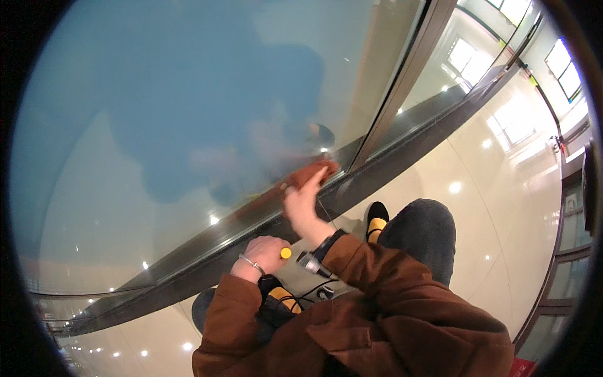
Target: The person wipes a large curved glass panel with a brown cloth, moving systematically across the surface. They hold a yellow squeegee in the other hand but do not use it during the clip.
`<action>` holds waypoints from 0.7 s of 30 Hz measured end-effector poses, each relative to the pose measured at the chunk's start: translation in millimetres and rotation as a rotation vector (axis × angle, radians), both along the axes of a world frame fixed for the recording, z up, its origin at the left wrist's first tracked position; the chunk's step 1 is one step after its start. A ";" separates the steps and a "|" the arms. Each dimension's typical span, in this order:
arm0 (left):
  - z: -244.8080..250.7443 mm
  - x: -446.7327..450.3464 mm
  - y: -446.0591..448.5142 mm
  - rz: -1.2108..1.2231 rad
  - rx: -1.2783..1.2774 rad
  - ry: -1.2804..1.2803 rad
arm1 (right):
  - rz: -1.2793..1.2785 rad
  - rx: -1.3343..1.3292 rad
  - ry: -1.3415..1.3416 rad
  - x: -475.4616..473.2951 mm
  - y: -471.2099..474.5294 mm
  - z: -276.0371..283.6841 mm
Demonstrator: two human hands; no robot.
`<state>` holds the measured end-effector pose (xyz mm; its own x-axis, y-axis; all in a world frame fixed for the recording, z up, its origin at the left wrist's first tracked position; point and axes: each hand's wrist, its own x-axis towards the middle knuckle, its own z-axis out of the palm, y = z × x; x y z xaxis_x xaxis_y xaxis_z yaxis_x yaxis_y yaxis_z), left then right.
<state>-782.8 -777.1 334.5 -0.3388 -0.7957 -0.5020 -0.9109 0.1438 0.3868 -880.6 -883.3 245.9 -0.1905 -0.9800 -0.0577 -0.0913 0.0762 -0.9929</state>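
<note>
My right hand (304, 207) presses a reddish-brown cloth (308, 175) against the bottom of a large glass pane (155, 226), close to its lower frame rail (221, 242). The hand is slightly blurred. Lower and to the left, my left hand (264, 254) is closed around a thing with a round yellow end (285, 253); the rest of it is hidden in the fist. Between the wrists sits a blurred black and silver object (311, 264), too unclear to name.
A brown metal upright (400, 89) divides the glass to the right of the cloth. Glossy cream floor tiles (476, 212) run along the dark base strip (339, 193). My bent knee (426, 235) and black-and-yellow shoe (377, 224) are close by. A thin black cable (308, 292) loops below my hands.
</note>
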 end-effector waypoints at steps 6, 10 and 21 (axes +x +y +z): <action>7.5 -1.2 -0.9 0.028 0.030 0.016 | -0.113 0.261 -0.098 -37.2 -39.2 -18.1; 7.6 1.5 3.8 0.050 0.058 0.029 | 0.016 0.359 -0.350 -99.9 -71.7 -82.7; 10.0 2.1 0.1 0.010 0.090 0.002 | 0.323 0.540 -0.852 -13.7 -0.3 -80.7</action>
